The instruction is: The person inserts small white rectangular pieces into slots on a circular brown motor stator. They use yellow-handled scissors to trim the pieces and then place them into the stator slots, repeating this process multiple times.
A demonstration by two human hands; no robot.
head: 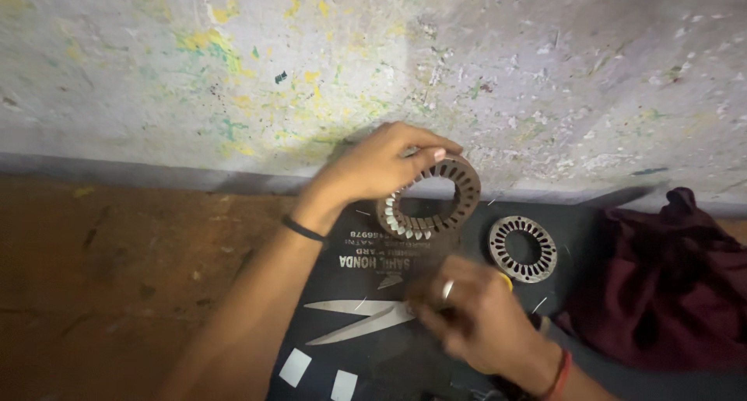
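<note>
Head view: left hand [373, 168] sits just above centre, fingers curled over the top rim of a slotted steel stator ring [429, 196], grip closed on it at the ring's 11–12 o'clock edge, ring tilted up on its lower edge against the base of the paint-spattered wall [233, 59]. White insulation slips show in the slots along the ring's 6–8 o'clock arc. Right hand [475, 315] is at 5 o'clock in frame, motion-blurred, fingers bunched; something yellow peeks out at its far side, can't tell what it pinches, so that grip is unclear. Scissors [362, 317] lie open on the dark mat [436, 370] just left of the right hand, at 7 o'clock from the held ring. Second stator ring [523, 248], flatter and bare, lies on the mat at 4 o'clock from the first, apart from it. Two white paper slips [296, 367] at the mat's lower left edge. Maroon cloth [669, 284] bunched at 3 o'clock. Brown floor [117, 276] to the left. Judgement on handling: ring is laminated steel, stiff and heavy for its size, won't flex; slot edges look sharp, paper liners are the fragile bit. Best hold is across the outer rim and bore, thumb outside, fingers inside, clear of the lined slots.
</note>
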